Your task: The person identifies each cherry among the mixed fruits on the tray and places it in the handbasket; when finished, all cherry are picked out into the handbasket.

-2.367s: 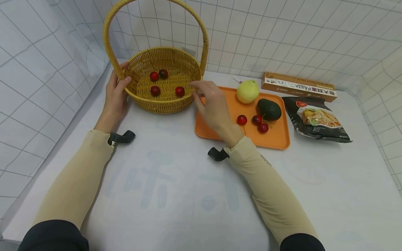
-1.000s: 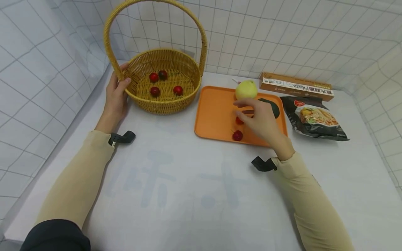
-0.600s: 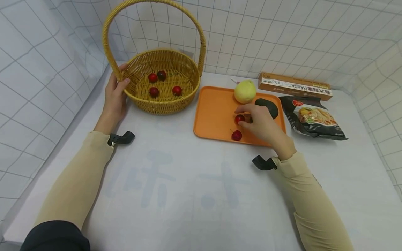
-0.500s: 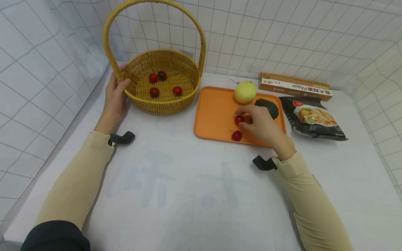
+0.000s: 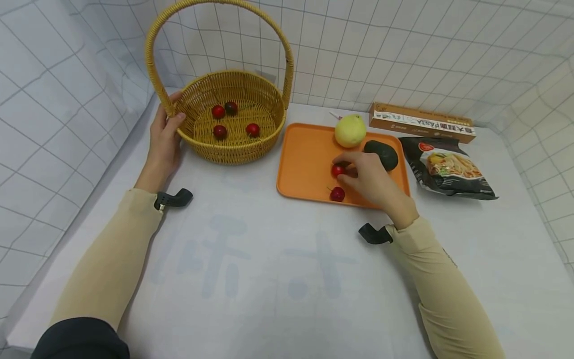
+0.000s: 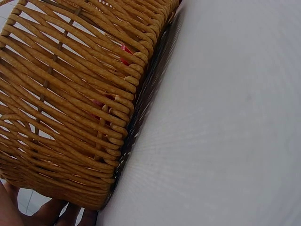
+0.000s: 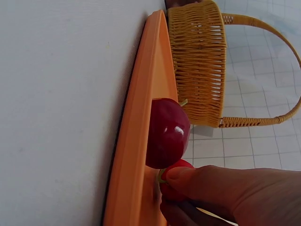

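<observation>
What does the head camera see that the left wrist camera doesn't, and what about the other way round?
Of those two, only the head view shows the right hand pinching a cherry, the orange tray, the noodle packet and the long box. Only the left wrist view shows red bits peeking through gaps in the basket. Both show the basket and the left hand.

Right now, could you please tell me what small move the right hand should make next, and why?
I would probably lift the cherry in the right hand straight up, clear of the orange tray: the hand pinches it, another cherry lies close beside it, and the left hand grips the basket, where four more cherries lie.
</observation>
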The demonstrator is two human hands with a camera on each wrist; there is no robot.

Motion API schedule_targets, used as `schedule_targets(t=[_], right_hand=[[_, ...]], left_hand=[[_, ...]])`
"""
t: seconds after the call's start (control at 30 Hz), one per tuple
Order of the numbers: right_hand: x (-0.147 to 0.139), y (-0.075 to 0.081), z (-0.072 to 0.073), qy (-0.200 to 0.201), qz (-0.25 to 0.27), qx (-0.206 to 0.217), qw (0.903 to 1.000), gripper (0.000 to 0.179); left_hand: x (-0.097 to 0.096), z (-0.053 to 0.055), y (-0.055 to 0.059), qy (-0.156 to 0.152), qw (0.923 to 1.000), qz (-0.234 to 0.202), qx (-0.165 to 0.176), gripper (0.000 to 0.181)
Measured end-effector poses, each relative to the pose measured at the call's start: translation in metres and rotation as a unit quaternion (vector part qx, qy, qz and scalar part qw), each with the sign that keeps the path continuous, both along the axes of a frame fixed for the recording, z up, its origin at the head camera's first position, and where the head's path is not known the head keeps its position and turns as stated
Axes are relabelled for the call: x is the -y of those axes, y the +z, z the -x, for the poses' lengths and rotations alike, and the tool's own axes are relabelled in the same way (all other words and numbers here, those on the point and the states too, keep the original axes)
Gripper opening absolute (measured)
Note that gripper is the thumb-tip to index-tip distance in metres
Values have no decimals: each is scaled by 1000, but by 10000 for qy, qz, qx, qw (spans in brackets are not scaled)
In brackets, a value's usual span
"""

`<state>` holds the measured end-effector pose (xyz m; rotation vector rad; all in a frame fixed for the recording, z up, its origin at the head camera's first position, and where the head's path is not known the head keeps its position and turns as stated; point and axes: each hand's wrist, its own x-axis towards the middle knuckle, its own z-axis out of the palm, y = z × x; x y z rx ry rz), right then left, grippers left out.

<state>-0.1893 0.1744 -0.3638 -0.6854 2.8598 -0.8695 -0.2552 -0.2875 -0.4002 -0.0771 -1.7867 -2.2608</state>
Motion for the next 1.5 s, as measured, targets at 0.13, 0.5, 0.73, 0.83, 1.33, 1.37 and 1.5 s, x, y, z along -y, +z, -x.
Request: schedule_targets(t=[0.13, 0.5, 0.73, 0.83, 1.33, 1.37, 1.5], right_hand=[[5, 3, 2, -79, 54, -105, 9999, 38], [38, 26, 15, -40, 585, -651, 9962, 37], [72, 41, 27, 89, 1152, -719, 9907, 34], [87, 44, 33, 104, 1358, -755, 9878, 33], [131, 36, 47, -272, 1876, -652, 9797, 35], [131, 34, 47, -341, 1869, -733, 9791, 35], [132, 30, 49, -560, 1937, -1036, 9740, 35]], left_hand=[[0, 1, -1, 23, 10000, -33, -5, 51], [1, 0, -1, -17, 10000, 87, 43, 52], [2, -1, 0, 17, 10000, 52, 59, 52], [2, -1, 0, 40, 10000, 53, 39, 52], [-4, 3, -1, -6, 10000, 53, 8, 51], [-4, 3, -1, -13, 10000, 74, 24, 51], [0, 1, 0, 53, 9999, 129, 15, 51]])
